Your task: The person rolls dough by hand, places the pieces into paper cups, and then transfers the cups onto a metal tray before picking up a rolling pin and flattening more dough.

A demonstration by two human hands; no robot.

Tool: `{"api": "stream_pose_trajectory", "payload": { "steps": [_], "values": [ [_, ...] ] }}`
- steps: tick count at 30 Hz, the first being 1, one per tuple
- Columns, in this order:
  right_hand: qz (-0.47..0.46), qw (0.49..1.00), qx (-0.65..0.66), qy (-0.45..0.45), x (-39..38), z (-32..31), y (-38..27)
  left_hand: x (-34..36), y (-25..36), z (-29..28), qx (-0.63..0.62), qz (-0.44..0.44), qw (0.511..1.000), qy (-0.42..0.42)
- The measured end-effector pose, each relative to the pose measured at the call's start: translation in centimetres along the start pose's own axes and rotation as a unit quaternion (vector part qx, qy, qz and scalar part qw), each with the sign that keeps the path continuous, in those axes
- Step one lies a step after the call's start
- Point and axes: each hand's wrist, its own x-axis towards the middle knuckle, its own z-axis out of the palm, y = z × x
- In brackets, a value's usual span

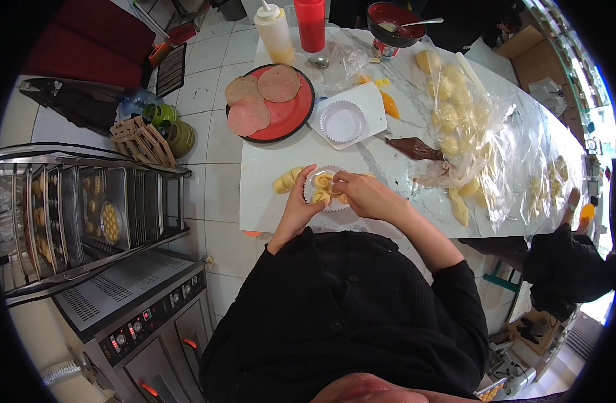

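Pinching coiled yellow dough (322, 180), right fingers (345, 181) face left fingers (303, 178) gripping its fluted cup (336, 207).

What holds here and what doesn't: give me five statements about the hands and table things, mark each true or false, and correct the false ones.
1. Three meat slices lie on the red plate. True.
2. The left hand grips the red bottle. False: it is at the left side of a paper cup holding dough.
3. The right hand's fingers are at that cup. True.
4. The brown piping bag lies left of the plate. False: it lies to the plate's right.
5. The white bottle stands left of the red bottle. True.
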Motion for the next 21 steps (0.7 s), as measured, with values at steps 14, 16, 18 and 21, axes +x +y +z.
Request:
{"api": "stream_pose_trajectory", "payload": {
  "steps": [14,16,18,21],
  "values": [
    [0.001,0.995,0.06,-0.08,0.6,-1.4,0.6,-0.1,0.5,0.2,-0.004,-0.01,1.0,-0.011],
    [0.007,0.993,0.091,-0.07,0.6,-1.7,1.0,-0.1,0.5,0.2,0.005,-0.01,1.0,-0.009],
    [0.06,0.985,0.16,-0.027,0.5,-1.5,1.5,-0.1,0.4,0.3,0.039,0.011,0.999,0.001],
    [0.09,0.98,0.179,0.003,0.6,-0.9,1.8,-0.1,0.4,0.5,0.061,0.009,0.998,0.012]
  ]
}}
